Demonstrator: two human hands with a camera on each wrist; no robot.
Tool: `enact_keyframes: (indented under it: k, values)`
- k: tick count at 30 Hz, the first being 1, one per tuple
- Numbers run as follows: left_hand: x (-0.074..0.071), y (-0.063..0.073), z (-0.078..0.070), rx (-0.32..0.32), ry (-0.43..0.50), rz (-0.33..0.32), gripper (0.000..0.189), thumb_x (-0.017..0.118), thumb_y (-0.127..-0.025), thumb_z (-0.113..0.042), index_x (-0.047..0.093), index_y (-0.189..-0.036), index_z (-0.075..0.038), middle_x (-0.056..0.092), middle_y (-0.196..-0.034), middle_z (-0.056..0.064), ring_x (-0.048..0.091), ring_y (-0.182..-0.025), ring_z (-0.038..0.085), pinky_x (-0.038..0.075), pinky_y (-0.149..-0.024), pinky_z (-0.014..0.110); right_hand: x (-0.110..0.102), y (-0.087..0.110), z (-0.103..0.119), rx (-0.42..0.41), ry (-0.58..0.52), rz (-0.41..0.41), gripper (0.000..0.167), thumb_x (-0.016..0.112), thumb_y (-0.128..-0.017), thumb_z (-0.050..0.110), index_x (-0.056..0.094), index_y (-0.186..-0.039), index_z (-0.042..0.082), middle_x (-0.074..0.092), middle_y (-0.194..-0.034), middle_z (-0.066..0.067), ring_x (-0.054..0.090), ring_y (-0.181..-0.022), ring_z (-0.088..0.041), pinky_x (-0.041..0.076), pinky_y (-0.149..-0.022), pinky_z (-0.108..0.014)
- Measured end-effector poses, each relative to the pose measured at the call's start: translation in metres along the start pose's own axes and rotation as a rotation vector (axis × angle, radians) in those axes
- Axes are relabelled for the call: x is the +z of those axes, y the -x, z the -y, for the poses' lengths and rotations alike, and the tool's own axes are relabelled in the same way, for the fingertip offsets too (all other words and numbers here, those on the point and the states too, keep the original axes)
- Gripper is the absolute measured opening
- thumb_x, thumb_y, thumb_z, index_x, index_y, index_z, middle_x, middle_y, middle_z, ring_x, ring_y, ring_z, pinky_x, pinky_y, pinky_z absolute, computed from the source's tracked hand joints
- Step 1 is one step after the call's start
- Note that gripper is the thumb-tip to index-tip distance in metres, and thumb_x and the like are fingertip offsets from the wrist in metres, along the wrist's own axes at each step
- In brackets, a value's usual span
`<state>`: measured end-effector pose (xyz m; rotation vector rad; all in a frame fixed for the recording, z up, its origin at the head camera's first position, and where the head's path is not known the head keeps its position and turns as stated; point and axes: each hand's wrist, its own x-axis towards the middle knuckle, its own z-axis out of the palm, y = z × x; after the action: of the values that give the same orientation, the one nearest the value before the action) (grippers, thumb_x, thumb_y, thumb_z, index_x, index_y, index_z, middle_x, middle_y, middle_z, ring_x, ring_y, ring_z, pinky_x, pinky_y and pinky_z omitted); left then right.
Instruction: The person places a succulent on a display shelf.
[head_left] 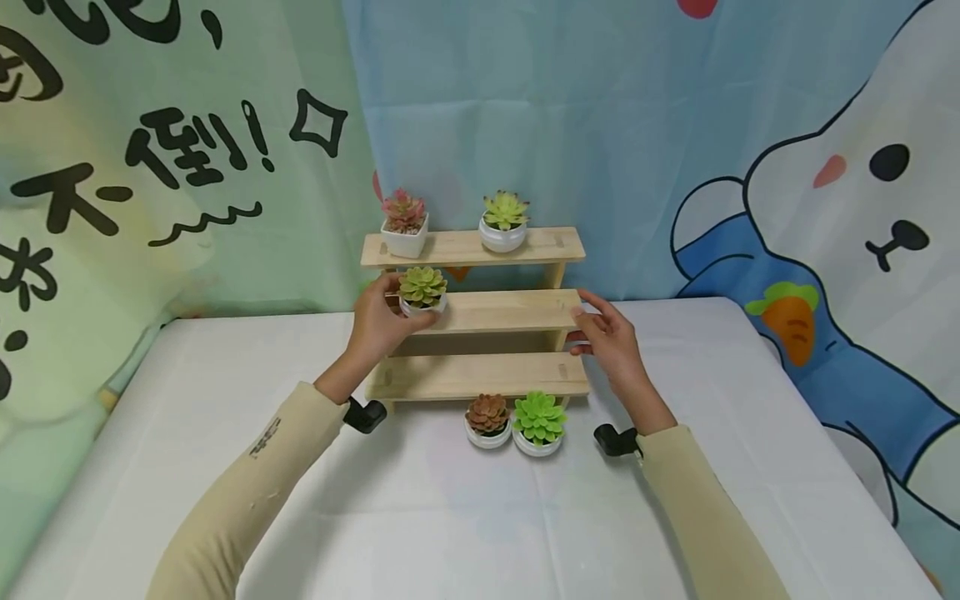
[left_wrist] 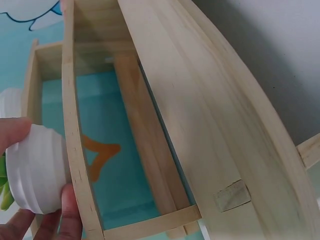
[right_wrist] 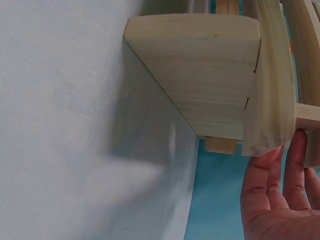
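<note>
A three-tier wooden stand (head_left: 480,375) stands on the white table. At the left end of its middle tier, my left hand (head_left: 378,321) grips a potted green succulent (head_left: 423,287), fingers and thumb around its white pot (left_wrist: 37,167). My right hand (head_left: 609,342) is at the right end of the middle tier, its fingers (right_wrist: 296,170) touching the wood from the side. On the top tier sit a pink succulent (head_left: 404,223) in a square white pot and a yellow-green succulent (head_left: 504,221) in a round one.
A brown succulent (head_left: 487,419) and a bright green succulent (head_left: 538,422) stand side by side on the table (head_left: 450,533), just before the lowest tier. Behind the stand hangs a printed cloth (head_left: 600,125) with a cartoon animal and dark lettering.
</note>
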<state>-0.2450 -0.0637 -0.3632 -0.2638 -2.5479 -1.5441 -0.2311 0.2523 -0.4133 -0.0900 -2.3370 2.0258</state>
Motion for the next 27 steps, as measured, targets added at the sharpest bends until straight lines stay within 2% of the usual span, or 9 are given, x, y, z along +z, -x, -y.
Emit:
enact_keyframes:
  k: [10,18,23,27]
  values:
    - [-0.0031,-0.0031,0.0024,0.0,-0.003,0.015,0.06,0.082,-0.077,-0.014,0.053,-0.126,0.007,0.059,-0.116,0.024,0.061,-0.1,0.037,0.051,-0.085,0.044,0.0025,-0.0015,0.001,-0.001,0.006,0.0,0.058,0.054,-0.1,0.034,0.037,-0.151,0.01,0.062,-0.089,0.018,0.067,-0.083,-0.014,0.055,-0.068,-0.021]
    - [-0.0041,-0.0052,0.0041,-0.037,-0.014,0.04,0.059,0.081,-0.079,-0.016,0.053,-0.127,0.005,0.059,-0.117,0.022,0.059,-0.099,0.035,0.047,-0.077,0.033,0.0032,-0.0009,-0.0009,0.017,0.005,-0.01,0.057,0.055,-0.1,0.033,0.038,-0.151,0.011,0.063,-0.088,0.016,0.067,-0.084,-0.017,0.055,-0.068,-0.021]
    - [-0.0043,-0.0048,0.0043,-0.034,-0.007,0.044,0.059,0.08,-0.079,-0.016,0.053,-0.126,0.006,0.059,-0.116,0.022,0.059,-0.1,0.035,0.047,-0.079,0.035,0.0032,-0.0013,-0.0012,0.014,0.017,-0.011,0.058,0.054,-0.101,0.035,0.038,-0.151,0.011,0.062,-0.088,0.016,0.066,-0.08,-0.01,0.055,-0.069,-0.021]
    - [-0.0027,-0.0037,0.0046,-0.028,0.009,0.049,0.063,0.081,-0.078,-0.015,0.051,-0.129,0.006,0.058,-0.118,0.023,0.058,-0.102,0.036,0.049,-0.084,0.039,0.0019,-0.0015,-0.0019,0.014,0.015,-0.011,0.058,0.054,-0.1,0.035,0.038,-0.151,0.011,0.063,-0.089,0.017,0.066,-0.081,-0.011,0.055,-0.069,-0.021]
